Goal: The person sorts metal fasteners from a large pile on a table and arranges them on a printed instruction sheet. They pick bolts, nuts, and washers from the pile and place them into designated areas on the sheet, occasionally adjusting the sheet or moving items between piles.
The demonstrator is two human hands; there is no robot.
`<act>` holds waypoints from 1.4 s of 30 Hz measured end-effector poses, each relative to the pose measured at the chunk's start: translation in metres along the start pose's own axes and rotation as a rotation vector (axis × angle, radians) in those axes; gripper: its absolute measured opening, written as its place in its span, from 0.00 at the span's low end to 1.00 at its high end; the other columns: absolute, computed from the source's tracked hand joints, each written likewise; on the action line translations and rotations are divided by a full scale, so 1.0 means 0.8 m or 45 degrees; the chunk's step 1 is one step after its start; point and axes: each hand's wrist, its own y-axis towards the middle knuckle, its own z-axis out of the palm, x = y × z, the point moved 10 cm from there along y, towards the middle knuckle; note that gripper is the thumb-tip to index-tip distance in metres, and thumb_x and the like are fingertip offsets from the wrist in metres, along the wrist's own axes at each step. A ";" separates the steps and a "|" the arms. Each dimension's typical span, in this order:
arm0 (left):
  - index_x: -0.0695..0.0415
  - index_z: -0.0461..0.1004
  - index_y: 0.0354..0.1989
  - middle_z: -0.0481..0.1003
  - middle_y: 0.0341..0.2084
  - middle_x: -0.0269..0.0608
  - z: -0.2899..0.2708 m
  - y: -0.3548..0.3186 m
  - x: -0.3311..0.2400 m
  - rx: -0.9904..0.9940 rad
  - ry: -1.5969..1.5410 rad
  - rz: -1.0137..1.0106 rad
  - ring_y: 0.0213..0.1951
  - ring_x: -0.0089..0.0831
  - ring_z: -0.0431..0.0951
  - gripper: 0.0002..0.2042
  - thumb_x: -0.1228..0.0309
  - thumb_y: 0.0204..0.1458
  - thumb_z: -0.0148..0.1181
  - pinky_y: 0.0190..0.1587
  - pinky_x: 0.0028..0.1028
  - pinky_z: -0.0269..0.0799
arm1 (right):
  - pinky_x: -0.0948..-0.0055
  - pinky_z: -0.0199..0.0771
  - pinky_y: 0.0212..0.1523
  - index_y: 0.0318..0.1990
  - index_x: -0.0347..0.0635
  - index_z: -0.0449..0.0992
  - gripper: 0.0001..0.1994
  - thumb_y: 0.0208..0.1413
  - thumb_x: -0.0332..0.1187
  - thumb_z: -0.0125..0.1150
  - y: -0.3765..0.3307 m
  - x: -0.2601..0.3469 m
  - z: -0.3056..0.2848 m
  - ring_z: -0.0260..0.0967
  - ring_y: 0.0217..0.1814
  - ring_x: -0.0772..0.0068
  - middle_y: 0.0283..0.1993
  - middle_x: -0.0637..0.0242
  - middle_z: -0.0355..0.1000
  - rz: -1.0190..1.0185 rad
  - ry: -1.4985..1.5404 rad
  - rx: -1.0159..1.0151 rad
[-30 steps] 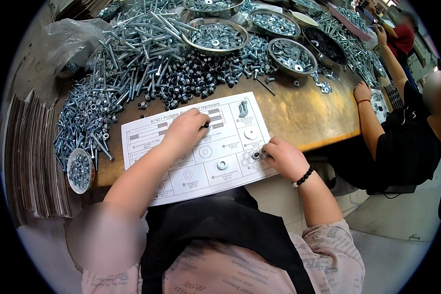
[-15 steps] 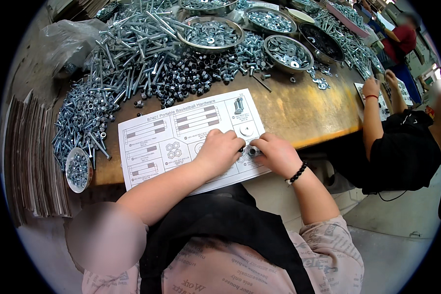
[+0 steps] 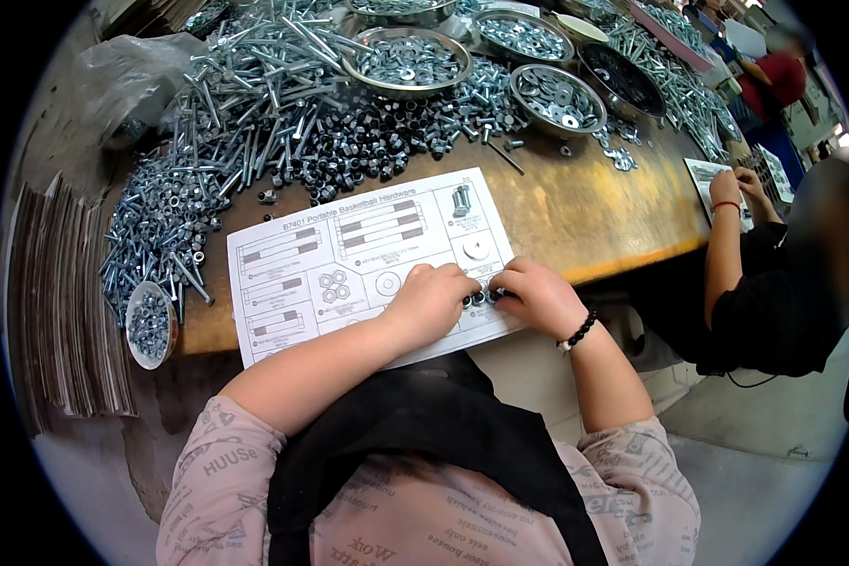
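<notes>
A printed hardware sheet (image 3: 354, 316) lies on the table in front of me, with outline drawings of bolts, nuts and washers. My left hand (image 3: 434, 300) rests over its lower right part, fingers closed at the tips on a small dark lock nut (image 3: 468, 302). Facing it, my right hand (image 3: 540, 300) pinches another dark nut, mostly covered by its fingers. Between the fingertips a further lock nut (image 3: 479, 298) sits on the sheet. Short silvery bolts (image 3: 461, 201) stand out in the sheet's top right box, and a pale washer (image 3: 477, 247) shows below them.
Beyond the sheet spreads a heap of bolts (image 3: 245, 123) and black-ringed lock nuts (image 3: 349, 146). Metal bowls of washers (image 3: 557, 102) stand behind. At left are a small white bowl (image 3: 151, 325) and stacked cardboard (image 3: 66, 302). A co-worker's hands (image 3: 731, 186) work at the right.
My left hand has shifted slightly down, and the printed washer beside it shows more. Both hands' fingertips stay close together over the nuts. The co-worker's hands have moved lower over their sheet.
</notes>
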 end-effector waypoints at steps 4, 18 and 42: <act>0.57 0.74 0.38 0.73 0.34 0.44 -0.014 -0.005 -0.004 -0.027 0.010 0.024 0.37 0.43 0.72 0.12 0.76 0.45 0.49 0.43 0.37 0.66 | 0.69 0.68 0.33 0.35 0.44 0.74 0.12 0.38 0.26 0.63 0.005 0.001 -0.017 0.67 0.33 0.61 0.33 0.63 0.67 0.057 0.060 -0.042; 0.57 0.74 0.36 0.72 0.34 0.43 -0.192 -0.043 0.205 -0.407 0.446 -0.602 0.37 0.43 0.73 0.11 0.68 0.43 0.59 0.40 0.37 0.68 | 0.63 0.69 0.40 0.37 0.47 0.74 0.08 0.47 0.31 0.56 0.183 -0.015 -0.023 0.67 0.42 0.59 0.38 0.62 0.68 0.012 -0.150 -0.245; 0.50 0.73 0.37 0.70 0.32 0.38 -0.186 -0.033 0.238 -0.145 0.568 -0.419 0.38 0.38 0.72 0.10 0.69 0.45 0.58 0.39 0.33 0.68 | 0.67 0.68 0.44 0.38 0.54 0.77 0.12 0.43 0.31 0.59 0.257 -0.043 0.011 0.67 0.43 0.59 0.40 0.61 0.66 -0.089 -0.247 0.018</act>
